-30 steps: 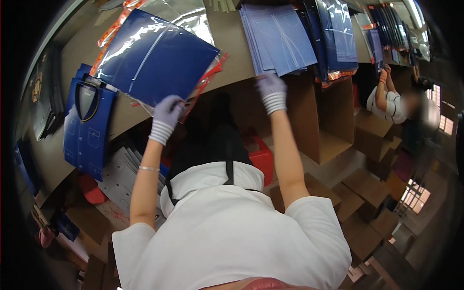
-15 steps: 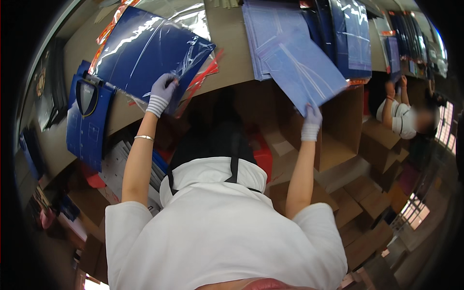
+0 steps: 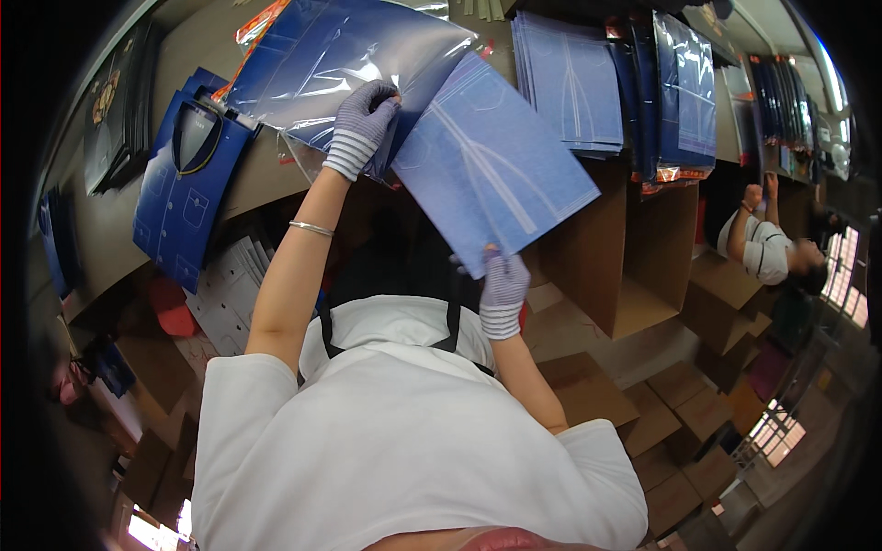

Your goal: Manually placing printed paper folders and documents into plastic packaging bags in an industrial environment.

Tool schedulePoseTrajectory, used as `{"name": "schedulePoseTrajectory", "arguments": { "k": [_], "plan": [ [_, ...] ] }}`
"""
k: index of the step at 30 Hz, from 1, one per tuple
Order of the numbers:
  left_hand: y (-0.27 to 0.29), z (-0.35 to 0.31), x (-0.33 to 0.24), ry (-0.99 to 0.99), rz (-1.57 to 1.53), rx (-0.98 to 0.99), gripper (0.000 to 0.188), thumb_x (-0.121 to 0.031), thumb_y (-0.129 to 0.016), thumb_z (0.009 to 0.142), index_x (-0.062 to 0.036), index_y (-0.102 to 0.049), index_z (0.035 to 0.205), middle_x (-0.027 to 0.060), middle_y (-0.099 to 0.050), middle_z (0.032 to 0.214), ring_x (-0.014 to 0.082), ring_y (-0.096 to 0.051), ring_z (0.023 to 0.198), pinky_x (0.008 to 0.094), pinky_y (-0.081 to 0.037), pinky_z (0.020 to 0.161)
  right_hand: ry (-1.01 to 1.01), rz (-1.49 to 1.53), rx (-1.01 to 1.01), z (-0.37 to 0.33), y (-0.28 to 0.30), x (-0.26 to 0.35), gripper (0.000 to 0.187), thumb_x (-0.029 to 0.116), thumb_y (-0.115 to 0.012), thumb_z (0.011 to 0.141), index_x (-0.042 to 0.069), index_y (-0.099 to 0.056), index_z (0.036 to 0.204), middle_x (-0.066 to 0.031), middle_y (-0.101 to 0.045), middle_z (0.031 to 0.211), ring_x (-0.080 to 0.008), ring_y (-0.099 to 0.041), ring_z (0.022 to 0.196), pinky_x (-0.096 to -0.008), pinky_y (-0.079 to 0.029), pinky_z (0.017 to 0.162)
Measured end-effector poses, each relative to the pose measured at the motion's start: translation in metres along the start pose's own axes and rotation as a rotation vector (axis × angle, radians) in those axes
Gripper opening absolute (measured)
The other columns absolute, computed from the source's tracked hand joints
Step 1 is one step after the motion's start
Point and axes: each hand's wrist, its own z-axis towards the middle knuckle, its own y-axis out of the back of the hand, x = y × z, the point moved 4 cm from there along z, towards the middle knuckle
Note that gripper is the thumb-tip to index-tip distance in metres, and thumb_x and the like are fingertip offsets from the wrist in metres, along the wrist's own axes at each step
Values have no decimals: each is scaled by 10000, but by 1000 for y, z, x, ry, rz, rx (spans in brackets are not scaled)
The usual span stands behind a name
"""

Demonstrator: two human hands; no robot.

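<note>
My left hand (image 3: pixel 366 124), in a grey striped glove, pinches the near right edge of a clear plastic bag (image 3: pixel 358 69) with a shiny dark blue flat piece inside. My right hand (image 3: pixel 503 289), gloved likewise, grips the near corner of a flat light blue denim-print sheet (image 3: pixel 501 165). That sheet is tilted and hangs over the table's front edge. Its upper left side meets the plastic bag's right edge; whether any of it is inside the bag I cannot tell. To the right lies a stack of similar light blue sheets (image 3: pixel 574 87).
A dark blue shirt-print paper bag (image 3: pixel 188 184) hangs over the table edge (image 3: pixel 266 184) at left. Wrapped dark blue packs (image 3: pixel 684 101) stand at right. Cardboard boxes (image 3: pixel 657 257) sit below the table and on the floor. A co-worker (image 3: pixel 758 239) works farther right.
The light blue sheet has come left from beside the stack to the plastic bag, my right hand moving left and nearer with it. My left hand has shifted right and farther with the bag.
</note>
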Motion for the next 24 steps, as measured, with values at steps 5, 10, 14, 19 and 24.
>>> {"name": "schedulePoseTrajectory", "arguments": {
  "k": [5, 10, 14, 19, 24],
  "plan": [
    [23, -9, 9, 7, -12, -67, 135, -77, -611, 814, 13, -603, 914, 28, -608, 807, 89, -549, 772, 223, -447, 734, 176, -14, -245, -19, 10, 42, 281, 182, -488, 916, -84, -531, 995, -207, -640, 793, -257, -653, 689, -313, -536, 600],
    [25, -14, -6, 64, -47, -121, 158, -105, -621, 809, 3, -612, 924, 47, -618, 814, 99, -565, 775, 231, -456, 738, 118, -327, -158, -25, -7, -10, 252, 170, -562, 872, -76, -613, 900, -131, -601, 641, -113, -438, 572, -295, -400, 543],
    [29, -13, -4, 38, -14, -172, 171, -108, -631, 803, 2, -617, 933, 59, -630, 827, 102, -575, 769, 233, -471, 724, 92, -463, -134, -31, 2, -20, 250, 166, -551, 881, -69, -611, 942, -120, -612, 688, -125, -506, 581, -281, -432, 556],
    [29, -12, -17, -54, 204, -206, 113, -90, -632, 780, -24, -628, 872, 48, -603, 774, 110, -560, 703, 241, -464, 676, 177, -542, -94, -24, -3, -2, 272, 195, -554, 888, -67, -616, 928, -98, -633, 746, -122, -545, 674, -265, -446, 641],
    [21, -15, -32, -127, 406, -219, 119, -67, -639, 743, -29, -625, 855, 66, -575, 837, 154, -556, 723, 253, -467, 672, -393, 92, 230, -12, -37, -8, 308, 188, -515, 889, -102, -534, 991, -192, -633, 787, -244, -640, 644, -302, -529, 563]
  ]
}}
